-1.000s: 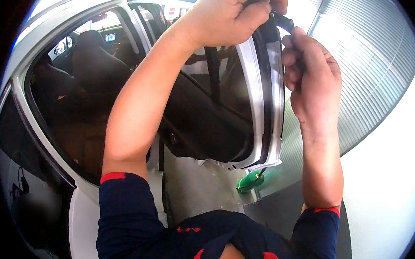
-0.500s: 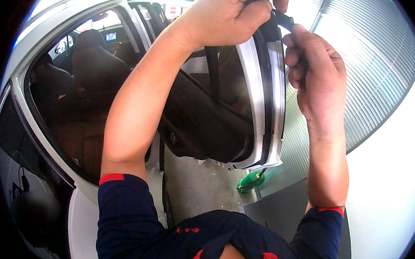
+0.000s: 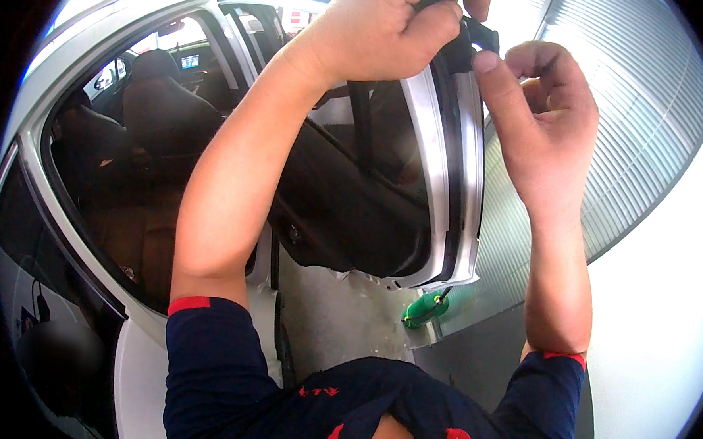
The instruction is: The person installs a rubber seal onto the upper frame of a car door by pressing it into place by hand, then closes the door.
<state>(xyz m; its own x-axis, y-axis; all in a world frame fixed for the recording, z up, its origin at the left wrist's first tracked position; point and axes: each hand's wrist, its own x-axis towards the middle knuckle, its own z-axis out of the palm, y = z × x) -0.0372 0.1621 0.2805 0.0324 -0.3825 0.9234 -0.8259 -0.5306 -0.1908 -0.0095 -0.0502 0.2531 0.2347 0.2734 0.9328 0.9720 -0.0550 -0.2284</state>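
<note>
A white car door (image 3: pixel 441 176) stands swung out from the car, its edge toward me. At the door's top corner, a black rubber-like strip (image 3: pixel 482 37) sticks out. My left hand (image 3: pixel 385 30) is closed at that corner, thumb bent against the fingers, on the black strip; part of its grip is cut off by the upper edge. My right hand (image 3: pixel 552 111) is beside the strip with its thumb stretched toward it and its other fingers curled loosely apart. Nothing shows between them. Whether the thumb tip touches the strip I cannot tell.
The car's rear opening (image 3: pixel 120 239) shows dark seats (image 3: pixel 163 90) on the left. Under the door, a green cylinder (image 3: pixel 426 309) is on the grey floor (image 3: pixel 330 322). A ribbed translucent panel (image 3: pixel 610 130) and a white surface (image 3: pixel 656 315) are at the right.
My right hand has loosened from the black strip: its fingers have spread and it has shifted slightly right, thumb still near the strip. My left hand holds its place at the corner.
</note>
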